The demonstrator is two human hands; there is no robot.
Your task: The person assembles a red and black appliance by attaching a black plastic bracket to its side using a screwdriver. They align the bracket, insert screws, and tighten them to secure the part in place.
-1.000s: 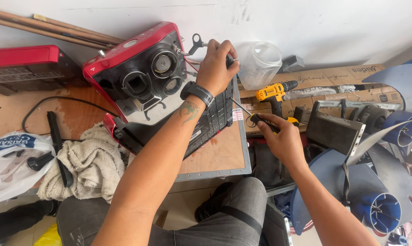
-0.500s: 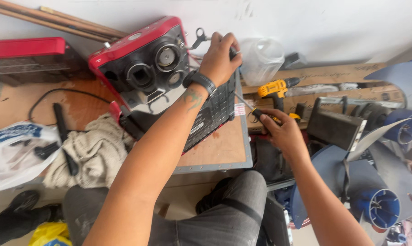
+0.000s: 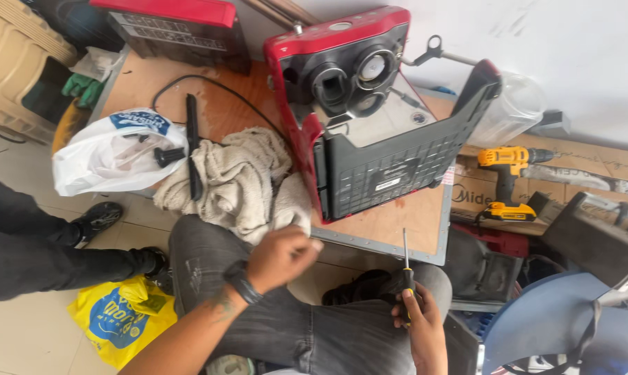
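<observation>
Head camera: a seated person holds a screwdriver below a red and black appliance on a wooden worktop.

Right hand fingers grip the upright screwdriver just off the worktop's near edge. Left hand fingers curl at a beige cloth, apparently pinching its hem. The appliance lies opened at the worktop's right side.

I see bare forearms without sleeves, a black wristband and a tattoo on the left one, and grey jeans.
</observation>
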